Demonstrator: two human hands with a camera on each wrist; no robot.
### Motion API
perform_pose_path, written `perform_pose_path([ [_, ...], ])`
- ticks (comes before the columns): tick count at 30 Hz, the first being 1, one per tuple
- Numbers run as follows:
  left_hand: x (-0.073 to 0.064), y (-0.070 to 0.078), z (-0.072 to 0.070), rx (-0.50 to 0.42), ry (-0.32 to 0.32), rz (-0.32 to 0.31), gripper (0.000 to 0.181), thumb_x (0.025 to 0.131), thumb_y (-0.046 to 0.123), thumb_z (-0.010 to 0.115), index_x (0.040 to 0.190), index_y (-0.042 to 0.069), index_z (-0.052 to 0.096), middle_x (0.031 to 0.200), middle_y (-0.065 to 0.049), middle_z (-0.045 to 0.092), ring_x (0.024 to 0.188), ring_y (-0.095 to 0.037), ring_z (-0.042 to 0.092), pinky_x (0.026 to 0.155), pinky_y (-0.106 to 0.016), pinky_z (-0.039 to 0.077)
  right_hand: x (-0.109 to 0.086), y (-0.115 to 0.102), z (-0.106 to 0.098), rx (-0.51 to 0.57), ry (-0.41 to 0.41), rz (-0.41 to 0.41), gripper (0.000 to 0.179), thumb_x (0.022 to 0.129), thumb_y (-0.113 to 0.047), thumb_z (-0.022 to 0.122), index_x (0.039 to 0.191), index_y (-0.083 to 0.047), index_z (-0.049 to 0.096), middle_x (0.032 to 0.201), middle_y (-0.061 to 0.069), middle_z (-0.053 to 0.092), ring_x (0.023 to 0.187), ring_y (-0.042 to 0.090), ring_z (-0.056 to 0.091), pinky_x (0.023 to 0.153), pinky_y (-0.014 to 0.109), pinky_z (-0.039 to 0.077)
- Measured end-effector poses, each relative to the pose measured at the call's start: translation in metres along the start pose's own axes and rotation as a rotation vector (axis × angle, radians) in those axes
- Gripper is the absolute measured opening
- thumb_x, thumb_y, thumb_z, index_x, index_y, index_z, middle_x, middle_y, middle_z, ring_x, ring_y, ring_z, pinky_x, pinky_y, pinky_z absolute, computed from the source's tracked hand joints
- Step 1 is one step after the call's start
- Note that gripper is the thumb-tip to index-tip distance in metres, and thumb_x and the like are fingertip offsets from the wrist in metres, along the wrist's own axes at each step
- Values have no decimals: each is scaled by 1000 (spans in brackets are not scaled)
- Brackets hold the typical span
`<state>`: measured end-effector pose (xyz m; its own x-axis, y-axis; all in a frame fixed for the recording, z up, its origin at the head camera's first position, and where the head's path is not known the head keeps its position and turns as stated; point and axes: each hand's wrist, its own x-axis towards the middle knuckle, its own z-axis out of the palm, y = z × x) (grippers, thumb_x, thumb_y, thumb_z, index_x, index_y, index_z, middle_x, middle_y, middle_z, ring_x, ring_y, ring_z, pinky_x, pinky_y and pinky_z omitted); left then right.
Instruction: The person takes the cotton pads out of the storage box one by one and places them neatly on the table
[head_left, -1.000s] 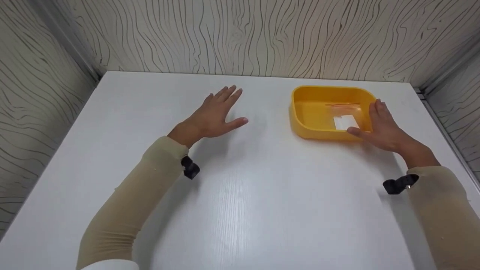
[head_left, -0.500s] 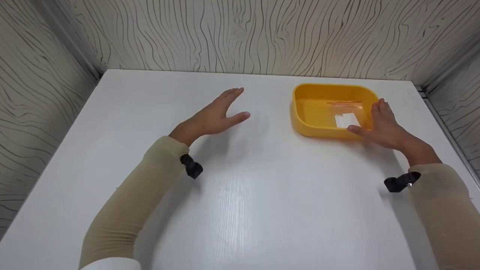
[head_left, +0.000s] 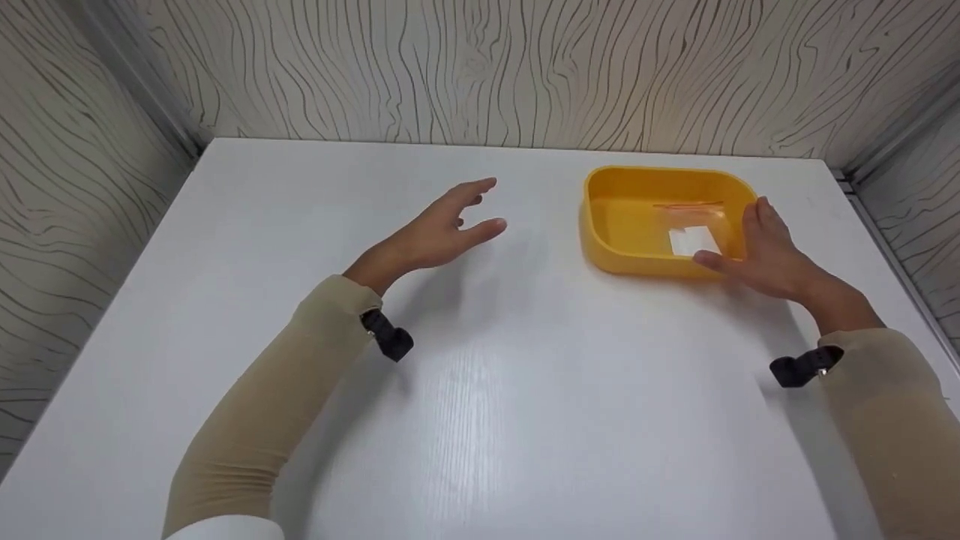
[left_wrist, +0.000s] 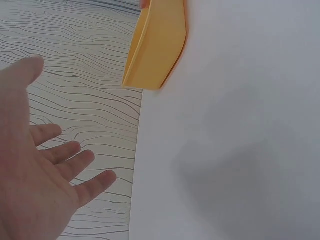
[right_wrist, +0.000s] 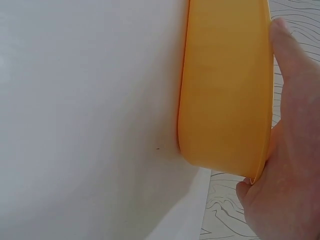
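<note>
A yellow plastic bin (head_left: 622, 264) stands toward the back right of the white table. In it lies what looks like a clear plastic bag (head_left: 716, 217) with a red line along its far edge, along with flat white pieces (head_left: 691, 241). My right hand (head_left: 776, 259) holds the bin's near right corner, thumb over the front rim and fingers along the right side. In the right wrist view a fingertip (right_wrist: 243, 190) shows just below the rim. My left hand (head_left: 435, 232) hovers over the table left of the bin, holding nothing, its thumb apart from loosely bent fingers.
The white table (head_left: 525, 420) reaches back to a wood-grain patterned wall (head_left: 450, 67). Similar panels stand at the left and right. A black wrist camera (head_left: 391, 341) sticks out from the left sleeve, another camera (head_left: 799, 367) from the right one.
My left hand has turned and shifted slightly right, its spread fingers bending down and inward. The right hand stays on the bin, which keeps its place apart from a small shift of the view.
</note>
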<state>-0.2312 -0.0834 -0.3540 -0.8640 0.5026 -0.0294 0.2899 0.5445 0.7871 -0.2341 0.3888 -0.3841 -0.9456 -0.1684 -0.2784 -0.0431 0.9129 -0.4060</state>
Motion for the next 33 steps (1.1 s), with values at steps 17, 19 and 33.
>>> perform_pose_path([
  [17,-5,3,3,-232,11,40,66,104,38,57,159,11,31,157,-7,42,143,-18,42,113,-35,41,-10,-8,7,-4,4,2,126,94,-65,58,147,10,-29,155,32,-36,146,50,-25,117,66,-4],
  [19,-6,3,4,-286,-1,48,65,105,36,56,159,10,31,155,-7,43,141,-18,45,110,-34,44,-12,-8,8,-6,7,-6,126,95,-65,58,147,10,-29,155,32,-35,146,50,-25,117,67,-3],
  [33,-11,5,4,-619,-50,18,61,105,31,54,157,8,33,152,-7,46,138,-22,47,106,-42,49,-21,-16,17,-5,15,-43,125,95,-61,61,148,10,-27,157,32,-32,147,51,-22,117,68,-1],
])
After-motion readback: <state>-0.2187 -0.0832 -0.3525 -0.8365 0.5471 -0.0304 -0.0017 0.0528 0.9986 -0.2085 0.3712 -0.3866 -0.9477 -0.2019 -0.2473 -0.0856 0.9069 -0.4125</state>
